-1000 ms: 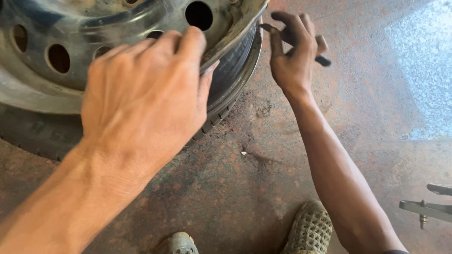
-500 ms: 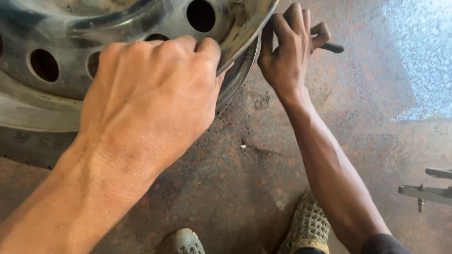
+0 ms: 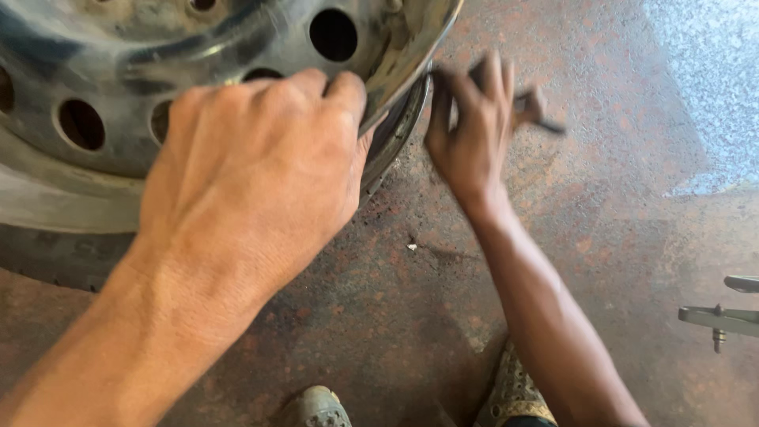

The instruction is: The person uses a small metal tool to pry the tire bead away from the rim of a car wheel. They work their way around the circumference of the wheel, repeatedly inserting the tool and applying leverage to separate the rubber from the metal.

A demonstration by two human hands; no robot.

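1. Nearest, at the bottom edge of the view: two worn shoes (image 3: 512, 391) planted on the stained rust-brown floor (image 3: 601, 182), toes pointing toward the wheel.

2. Just beyond, rising from the lower left: left hand (image 3: 253, 182), largest in view, fingers curled over the lip of the steel wheel rim (image 3: 118, 71). Grip closed on that lip, knuckles up, fingertips hidden over the edge.

3. Same depth, to the right: right forearm running up from the bottom centre to the right hand (image 3: 473, 130). Grip clamped around a thin dark tool (image 3: 545, 120), blurred, its exact kind not readable.

4. Key relation: tool's long axis lying roughly crosswise, left to right, one end poking out to the right of the fist, the other end pointing left at the rim's edge, at the seam between rim and tyre (image 3: 47, 257). Working end hidden by the fingers; contact with the seam not certain.

5. Right hand just beside the rim's right edge, left hand on it; hands close together but apart, the left nearer the wheel's centre, the right outside it.

6. Farther: rim's round holes and dull grey face filling the upper left, black rubber showing beneath at the lower left.

7. Far right edge of the floor: a metal tool (image 3: 723, 316), well apart from both hands; a paler speckled patch of floor in the upper right corner.
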